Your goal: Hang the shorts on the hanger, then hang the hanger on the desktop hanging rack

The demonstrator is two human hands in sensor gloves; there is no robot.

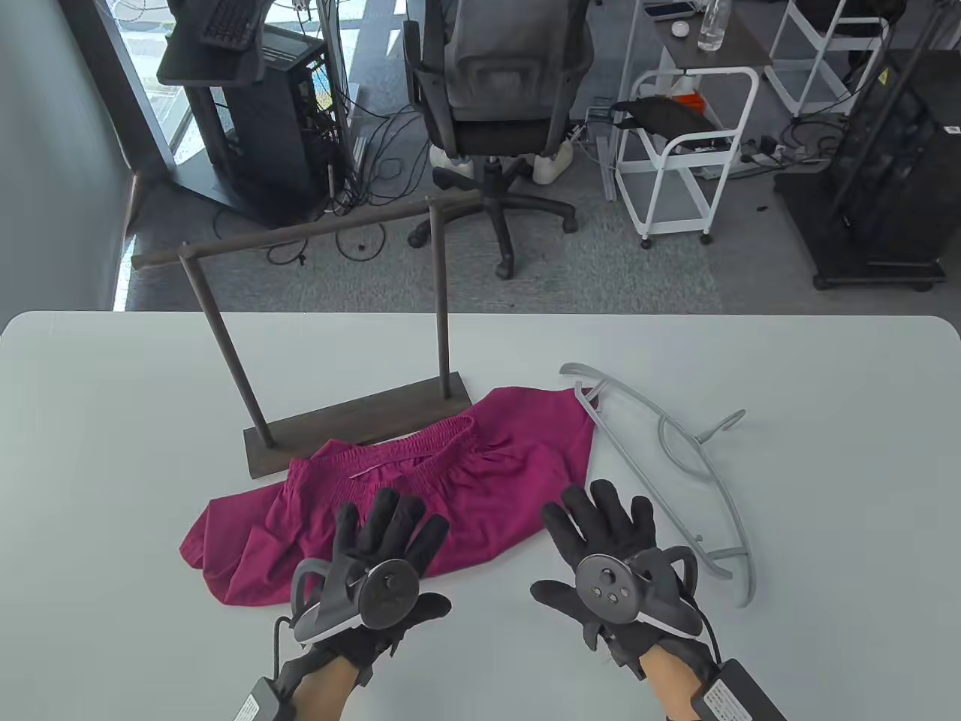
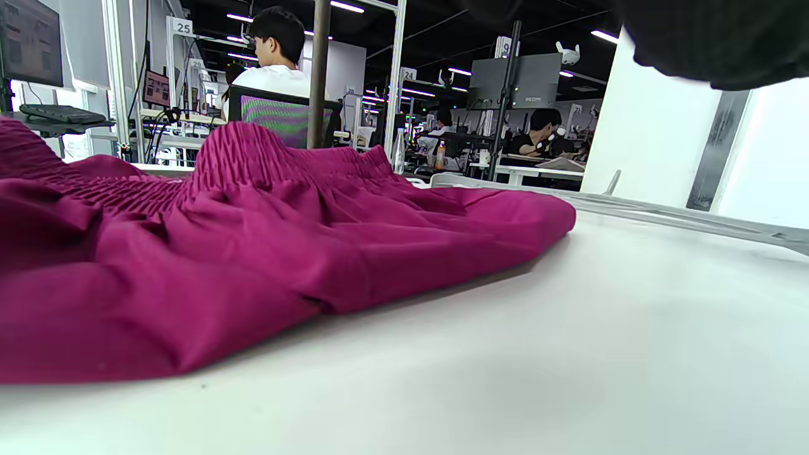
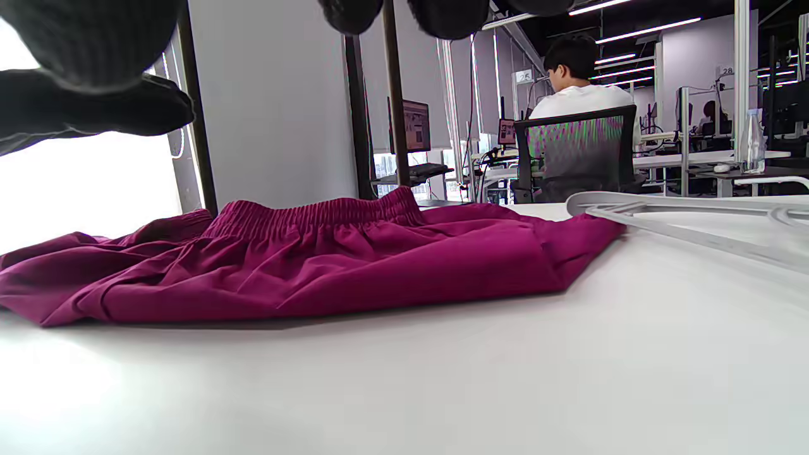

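The only writing I can read is far behind the surface [image 1: 112, 420]: in the left wrist view a white sign with "25" [image 2: 183, 27], another with "24" [image 2: 408, 74], and the word "REDMI" on the back of a grey monitor [image 2: 515, 79]. I can read no label on the shorts [image 1: 420, 488].

The shorts are magenta and lie flat on the white surface, just in front of the base of the dark hanging rack [image 1: 353, 432]. Their long axis goes from the near left to the far right, about parallel to the base of the rack. The elastic waistband faces the rack, and the leg openings point toward me and to the left.

The grey plastic hanger [image 1: 676, 458] lies flat to the right of the shorts. Its far end touches or slightly overlaps the right corner of the shorts; I cannot tell which. Its long axis runs from there toward me and to the right, and its hook points to the right, away from the shorts.

My left hand [image 1: 383, 556] has the fingers straight and a little spread, lying over the near edge of the shorts and gripping nothing. My right hand [image 1: 608, 556] is also flat and spread, just beside the near right edge of the shorts, between them and the hanger, and it holds nothing.
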